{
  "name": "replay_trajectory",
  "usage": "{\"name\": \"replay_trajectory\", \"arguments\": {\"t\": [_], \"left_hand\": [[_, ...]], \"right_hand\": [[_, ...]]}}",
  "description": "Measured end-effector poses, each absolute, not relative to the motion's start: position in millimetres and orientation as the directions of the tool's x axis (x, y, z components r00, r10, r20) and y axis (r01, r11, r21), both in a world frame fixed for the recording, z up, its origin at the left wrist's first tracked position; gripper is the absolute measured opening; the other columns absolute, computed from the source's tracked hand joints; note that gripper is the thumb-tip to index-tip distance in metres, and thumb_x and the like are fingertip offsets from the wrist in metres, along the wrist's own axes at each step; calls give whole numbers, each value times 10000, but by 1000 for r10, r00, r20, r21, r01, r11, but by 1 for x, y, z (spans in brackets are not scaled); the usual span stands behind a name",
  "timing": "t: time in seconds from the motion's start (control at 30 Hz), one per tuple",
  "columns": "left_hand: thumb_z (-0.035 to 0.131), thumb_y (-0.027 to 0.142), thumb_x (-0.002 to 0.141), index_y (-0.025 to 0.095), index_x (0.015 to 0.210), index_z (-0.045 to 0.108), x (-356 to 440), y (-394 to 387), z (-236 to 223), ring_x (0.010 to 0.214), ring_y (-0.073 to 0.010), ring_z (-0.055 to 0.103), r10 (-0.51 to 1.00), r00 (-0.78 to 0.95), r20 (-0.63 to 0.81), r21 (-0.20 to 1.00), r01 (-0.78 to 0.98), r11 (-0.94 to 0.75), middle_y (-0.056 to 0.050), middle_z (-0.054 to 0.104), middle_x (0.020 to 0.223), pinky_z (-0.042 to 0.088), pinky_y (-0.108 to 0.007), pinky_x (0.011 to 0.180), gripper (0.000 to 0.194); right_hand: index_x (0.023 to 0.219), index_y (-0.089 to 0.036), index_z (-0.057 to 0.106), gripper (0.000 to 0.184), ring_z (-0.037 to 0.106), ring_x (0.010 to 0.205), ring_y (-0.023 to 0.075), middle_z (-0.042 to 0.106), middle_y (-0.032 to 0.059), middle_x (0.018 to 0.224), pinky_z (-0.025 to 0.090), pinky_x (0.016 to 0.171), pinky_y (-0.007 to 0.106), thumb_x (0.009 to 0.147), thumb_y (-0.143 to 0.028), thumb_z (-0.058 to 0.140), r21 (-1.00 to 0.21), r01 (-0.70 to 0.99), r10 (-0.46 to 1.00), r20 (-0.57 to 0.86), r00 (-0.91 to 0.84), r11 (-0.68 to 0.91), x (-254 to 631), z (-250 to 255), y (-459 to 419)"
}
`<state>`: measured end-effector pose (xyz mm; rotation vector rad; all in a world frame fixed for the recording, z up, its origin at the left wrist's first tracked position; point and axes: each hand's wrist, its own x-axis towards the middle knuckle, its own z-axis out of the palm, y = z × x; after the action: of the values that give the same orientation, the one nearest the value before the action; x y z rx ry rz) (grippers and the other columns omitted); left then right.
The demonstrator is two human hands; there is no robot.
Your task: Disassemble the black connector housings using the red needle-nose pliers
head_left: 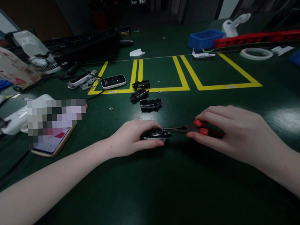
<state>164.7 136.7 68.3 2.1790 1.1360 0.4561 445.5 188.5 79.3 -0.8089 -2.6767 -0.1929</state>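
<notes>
Your two bare hands meet near the middle of a dark green, glossy table [143,195]. Your left hand [135,138] reaches in from the left and grasps a small glossy black part [154,135], the thumb along its near side and the other fingers over the far side. Your right hand [237,135] comes from the right, its fingers wrapped around the red handles of a pair of pliers [185,128]. The long, thin nose points left and reaches the right end of the black part, just above the tabletop; whether the pliers' tips pinch anything there you cannot tell.

Beyond your left hand, three similar black pieces [151,104] lie in a loose row leading away from you, the farther ones on or beside the lines of yellow tape [164,89] marking the table. A small metal ring [111,108] lies to the left of them. Past it sits a white-edged black device [113,82] with a green light.

On your left, a phone [52,148] lies face up, its screen partly pixelated, next to a long white object [16,120]. At the far left stands a white fan [29,43]. At the far right are a blue bin [204,40], a long red rack [261,38] and a white ring-shaped roll [256,54].
</notes>
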Motion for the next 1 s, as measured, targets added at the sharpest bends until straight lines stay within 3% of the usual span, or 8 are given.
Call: {"name": "replay_trajectory", "arguments": {"t": [0.47, 1.0], "left_hand": [[596, 451, 974, 179, 1145, 660, 164, 138, 66, 878, -194, 656, 824, 567, -3, 637, 636, -436, -46, 718, 1007, 443, -274, 715, 328], [586, 456, 976, 182, 1127, 651, 163, 140, 64, 833, -180, 638, 813, 583, 15, 646, 614, -452, -33, 700, 962, 426, -266, 694, 320]], "right_hand": [[885, -169, 631, 394, 596, 608, 198, 657, 90, 772, 454, 490, 311, 984, -503, 446, -25, 561, 533, 349, -771, 827, 437, 77, 183], [887, -149, 640, 450, 601, 607, 208, 660, 101, 780, 466, 490, 321, 985, -532, 426, 31, 551, 510, 336, -792, 834, 443, 80, 189]]}}
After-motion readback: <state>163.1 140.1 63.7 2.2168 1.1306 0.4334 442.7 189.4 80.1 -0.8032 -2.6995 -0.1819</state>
